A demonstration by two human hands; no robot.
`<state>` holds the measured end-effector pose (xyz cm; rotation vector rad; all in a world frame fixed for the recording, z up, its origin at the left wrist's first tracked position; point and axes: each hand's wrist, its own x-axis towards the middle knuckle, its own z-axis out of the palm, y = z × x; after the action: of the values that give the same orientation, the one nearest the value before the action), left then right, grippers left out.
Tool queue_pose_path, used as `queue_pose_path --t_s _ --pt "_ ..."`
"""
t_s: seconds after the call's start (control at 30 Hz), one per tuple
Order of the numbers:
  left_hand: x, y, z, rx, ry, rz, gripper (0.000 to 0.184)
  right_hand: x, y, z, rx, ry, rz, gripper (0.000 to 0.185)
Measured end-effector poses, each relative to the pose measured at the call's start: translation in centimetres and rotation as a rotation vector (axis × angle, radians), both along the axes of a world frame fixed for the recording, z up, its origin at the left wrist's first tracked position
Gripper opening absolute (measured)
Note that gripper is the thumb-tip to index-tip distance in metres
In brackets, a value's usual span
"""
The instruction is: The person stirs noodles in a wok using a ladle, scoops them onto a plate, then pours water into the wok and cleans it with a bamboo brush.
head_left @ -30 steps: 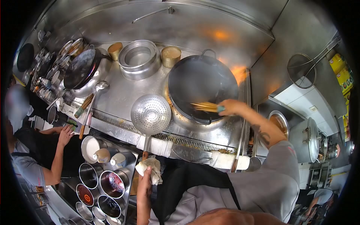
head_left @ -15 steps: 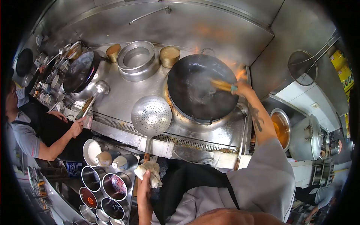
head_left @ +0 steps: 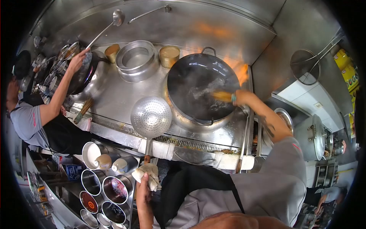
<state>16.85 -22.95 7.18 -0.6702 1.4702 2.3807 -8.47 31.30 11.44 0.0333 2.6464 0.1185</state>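
Observation:
A large black wok [head_left: 190, 86] sits on the lit burner, with water and steam inside and flames at its right rear. My right hand [head_left: 242, 98] grips a bamboo brush [head_left: 222, 96] by its green-wrapped end; the bristles are over the right part of the wok. Low in the middle, my left hand [head_left: 144, 191] is closed on a folded pale cloth [head_left: 148, 176]. Just above the cloth is the wooden handle end of a perforated skimmer [head_left: 151, 116], whose round bowl lies left of the wok.
At the left, a co-worker's hand [head_left: 78, 61] holds up a ladle [head_left: 118, 17]. Metal pots with sauces [head_left: 115, 189] stand lower left. A steel pot [head_left: 137, 61] and a tin [head_left: 169, 56] are behind the skimmer. A strainer [head_left: 306, 67] hangs at the right.
The brush has swept within the wok, right and then slightly back left, and water now shows inside. The co-worker has picked up the ladle and raised it. My left hand stays on the cloth.

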Motion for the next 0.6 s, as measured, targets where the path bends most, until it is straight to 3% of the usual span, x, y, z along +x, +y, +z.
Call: queue_pose_path --t_s 0.03,0.13,0.17,0.23,0.27,0.33,0.37,0.4,0.47,0.53,0.57,0.6 --pt "-0.2 0.1 0.2 0.016 -0.001 -0.030 0.049 -1.1 1.2 -0.4 0.139 0.096 -0.080 0.030" --pt "-1.1 1.5 1.1 0.047 0.001 -0.079 0.048 -1.7 0.1 -5.0 0.073 0.372 -0.223 0.027" --pt "-1.2 1.4 1.0 0.035 0.011 -0.075 0.054 0.2 -1.5 -3.7 0.019 0.262 -0.140 0.033" --pt "-0.8 1.3 0.7 0.017 0.025 -0.063 0.065 2.2 -0.5 -2.3 -0.340 0.105 -0.082 0.042" --pt "-0.7 1.2 0.5 0.077 0.033 -0.004 0.048 2.4 1.3 -2.1 -0.326 0.130 -0.121 0.043" --pt "-0.4 1.0 0.0 0.054 0.039 0.029 0.048 0.4 4.6 -2.3 -0.307 0.180 -0.187 0.047" --pt "-0.3 1.1 0.0 0.036 0.040 0.040 0.049 -1.2 5.1 -2.9 -0.161 0.373 -0.049 0.043" --pt "-0.4 1.1 0.2 0.024 0.023 0.004 0.049 -3.1 2.2 -1.2 -0.097 0.277 -0.177 0.039" --pt "0.0 1.5 0.9 0.005 -0.021 -0.070 0.049 -6.4 -2.0 -3.0 -0.291 0.554 -0.159 0.031" --pt "-0.2 2.5 1.8 -0.001 -0.037 -0.124 0.050 -8.4 -6.6 -6.3 -0.502 0.408 -0.134 0.032" --pt "-0.3 2.9 2.1 -0.005 -0.042 -0.151 0.050 -7.5 -9.8 -7.3 -0.436 0.454 -0.125 0.031" --pt "-0.1 3.0 1.8 0.002 -0.010 -0.153 0.050 -4.7 -11.7 -6.7 -0.598 0.429 -0.068 0.030"
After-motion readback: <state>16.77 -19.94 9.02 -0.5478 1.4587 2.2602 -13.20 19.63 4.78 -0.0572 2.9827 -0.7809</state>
